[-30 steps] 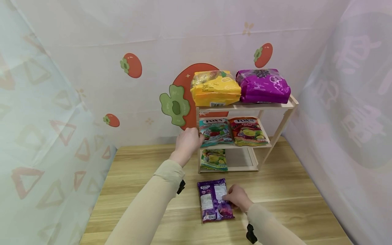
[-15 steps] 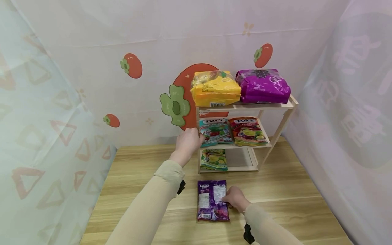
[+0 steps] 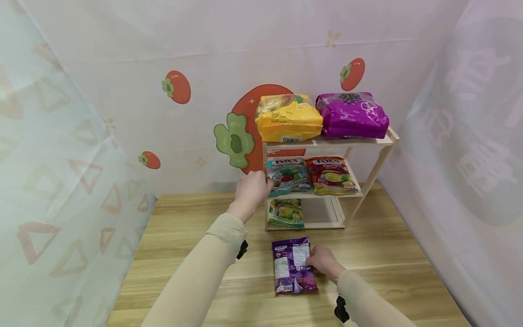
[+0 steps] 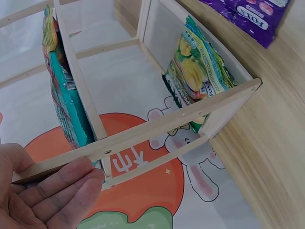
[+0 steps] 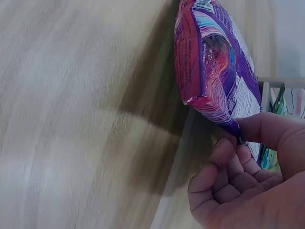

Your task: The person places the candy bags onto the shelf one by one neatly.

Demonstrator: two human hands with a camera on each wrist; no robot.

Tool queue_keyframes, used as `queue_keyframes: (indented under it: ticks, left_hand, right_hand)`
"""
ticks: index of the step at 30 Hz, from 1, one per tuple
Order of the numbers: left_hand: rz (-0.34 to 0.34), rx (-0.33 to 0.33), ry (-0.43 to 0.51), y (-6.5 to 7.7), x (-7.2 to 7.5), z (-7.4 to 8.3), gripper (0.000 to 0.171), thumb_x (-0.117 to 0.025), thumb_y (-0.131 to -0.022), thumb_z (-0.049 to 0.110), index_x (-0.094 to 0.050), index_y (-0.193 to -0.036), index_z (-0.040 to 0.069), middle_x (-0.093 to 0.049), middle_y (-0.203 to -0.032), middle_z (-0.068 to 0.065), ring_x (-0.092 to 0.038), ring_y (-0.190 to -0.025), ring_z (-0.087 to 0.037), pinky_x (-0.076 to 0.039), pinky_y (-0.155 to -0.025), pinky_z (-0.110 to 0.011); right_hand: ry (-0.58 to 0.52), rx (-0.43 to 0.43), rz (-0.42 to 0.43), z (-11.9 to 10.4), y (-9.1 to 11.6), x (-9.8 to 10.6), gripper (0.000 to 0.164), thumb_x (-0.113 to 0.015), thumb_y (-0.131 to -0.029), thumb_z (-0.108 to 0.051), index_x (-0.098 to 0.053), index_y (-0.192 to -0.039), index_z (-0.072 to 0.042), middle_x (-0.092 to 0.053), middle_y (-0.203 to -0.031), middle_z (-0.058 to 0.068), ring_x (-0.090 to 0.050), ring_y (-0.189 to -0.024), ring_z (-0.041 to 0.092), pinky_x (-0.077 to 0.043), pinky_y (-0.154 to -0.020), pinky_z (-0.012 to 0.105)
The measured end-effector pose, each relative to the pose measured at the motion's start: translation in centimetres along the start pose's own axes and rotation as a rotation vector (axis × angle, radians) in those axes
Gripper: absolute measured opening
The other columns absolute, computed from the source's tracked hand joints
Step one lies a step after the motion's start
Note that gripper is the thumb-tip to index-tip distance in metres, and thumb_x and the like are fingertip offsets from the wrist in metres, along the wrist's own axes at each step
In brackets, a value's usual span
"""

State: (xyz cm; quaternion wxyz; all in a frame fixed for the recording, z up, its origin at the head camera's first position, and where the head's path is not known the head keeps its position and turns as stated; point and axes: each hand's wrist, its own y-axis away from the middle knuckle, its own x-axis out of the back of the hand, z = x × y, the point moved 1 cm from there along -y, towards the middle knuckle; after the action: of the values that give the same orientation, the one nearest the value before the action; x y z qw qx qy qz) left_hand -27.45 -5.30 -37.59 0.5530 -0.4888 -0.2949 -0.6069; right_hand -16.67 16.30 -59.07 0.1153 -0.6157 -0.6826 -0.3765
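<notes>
My right hand (image 3: 324,262) pinches the right edge of a purple candy bag (image 3: 293,268), thumb over the curled fingers. In the right wrist view the bag (image 5: 217,62) slants up from the pinched edge (image 5: 236,129), casting a shadow on the wood. It shows its printed back, in front of a small wooden rack (image 3: 314,196). My left hand (image 3: 251,188) grips the rack's front left post (image 4: 138,136), fingers and thumb on either side of it. Close by, on the middle shelf, lie a teal mint candy bag (image 3: 288,176) and a red fruit candy bag (image 3: 332,176).
Yellow (image 3: 289,119) and magenta (image 3: 352,116) bags fill the top shelf. A green candy bag (image 3: 285,213) occupies the left of the bottom shelf, beside a bare grey panel (image 3: 319,211). Printed cloth walls (image 3: 196,136) close in the wooden table (image 3: 184,218) behind and at both sides.
The purple bag swung left and straightened, then shifted right and tilted again, with my right hand moving along. My left hand stays on the rack's post.
</notes>
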Motion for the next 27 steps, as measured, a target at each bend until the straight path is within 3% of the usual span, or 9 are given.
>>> queue_keyframes:
  ticks: [6, 15, 21, 27]
  left_hand:
    - [-0.002, -0.001, 0.011, -0.1, -0.1, 0.0, 0.039, -0.047, -0.089, 0.025, -0.045, -0.051, 0.015, -0.04, -0.045, 0.001, -0.043, -0.039, -0.017, -0.034, -0.036, -0.032]
    - [0.001, -0.004, 0.004, 0.0, -0.1, 0.0, 0.041, -0.047, -0.09, 0.025, -0.047, -0.051, 0.014, -0.043, -0.046, 0.0, -0.045, -0.039, -0.018, -0.034, -0.036, -0.032]
    - [0.002, 0.0, 0.003, 0.0, -0.1, 0.0, 0.041, -0.047, -0.09, 0.025, -0.046, -0.051, 0.015, -0.042, -0.046, 0.0, -0.045, -0.04, -0.019, -0.033, -0.036, -0.032]
    - [0.002, -0.009, -0.005, 0.0, -0.1, -0.1, 0.041, -0.047, -0.09, 0.026, -0.047, -0.051, 0.014, -0.043, -0.046, 0.0, -0.045, -0.039, -0.019, -0.033, -0.036, -0.032]
  right_hand:
    - [0.014, -0.007, 0.032, 0.2, 0.1, 1.7, 0.014, -0.064, -0.071, -0.004, -0.051, -0.074, -0.004, -0.05, -0.067, 0.006, -0.047, -0.057, 0.017, -0.041, -0.048, 0.029]
    - [0.209, 0.127, 0.143, -1.0, 0.3, 3.8, 0.016, -0.065, -0.065, -0.007, -0.049, -0.065, -0.008, -0.045, -0.057, 0.0, -0.04, -0.051, 0.015, -0.032, -0.047, 0.028]
    - [0.293, 0.159, 0.16, -2.5, 0.8, 4.8, 0.025, -0.06, -0.063, -0.004, -0.037, -0.058, -0.012, -0.03, -0.051, -0.003, -0.03, -0.046, 0.011, -0.023, -0.043, 0.026]
    - [0.416, 0.222, 0.2, -4.3, 1.4, 5.5, 0.019, -0.062, -0.064, -0.005, -0.044, -0.066, -0.012, -0.043, -0.056, 0.0, -0.039, -0.049, 0.016, -0.03, -0.043, 0.031]
